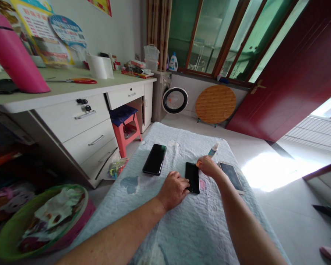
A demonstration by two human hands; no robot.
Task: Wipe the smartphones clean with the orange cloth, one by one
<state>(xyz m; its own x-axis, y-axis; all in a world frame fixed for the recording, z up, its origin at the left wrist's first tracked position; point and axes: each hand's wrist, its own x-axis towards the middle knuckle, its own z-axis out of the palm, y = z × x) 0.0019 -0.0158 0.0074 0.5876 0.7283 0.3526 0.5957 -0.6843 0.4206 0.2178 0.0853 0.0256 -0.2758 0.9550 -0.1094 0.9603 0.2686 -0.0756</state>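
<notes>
A black smartphone (192, 177) lies flat on the light blue quilted cover (204, 224). My left hand (173, 189) is closed at its lower left edge, fingertips on the phone. At the phone's top right corner, my right hand (208, 166) is pinched on a small orange thing (199, 164), mostly hidden by the fingers. Just beyond that hand stands a small spray bottle (214, 149) with a white cap. A second black phone (155, 159) rests to the left. Right of my right wrist lies a white-framed phone (231, 176), partly covered by my forearm.
A white desk (95, 140) stands at the left, bearing a pink bottle (19, 55), scissors (79, 80) and a paper roll (99, 67). Below are a pink stool (127, 132) and a waste basket (85, 206). Beyond the cover are an open washer door (175, 100) and a round wooden tabletop (216, 104).
</notes>
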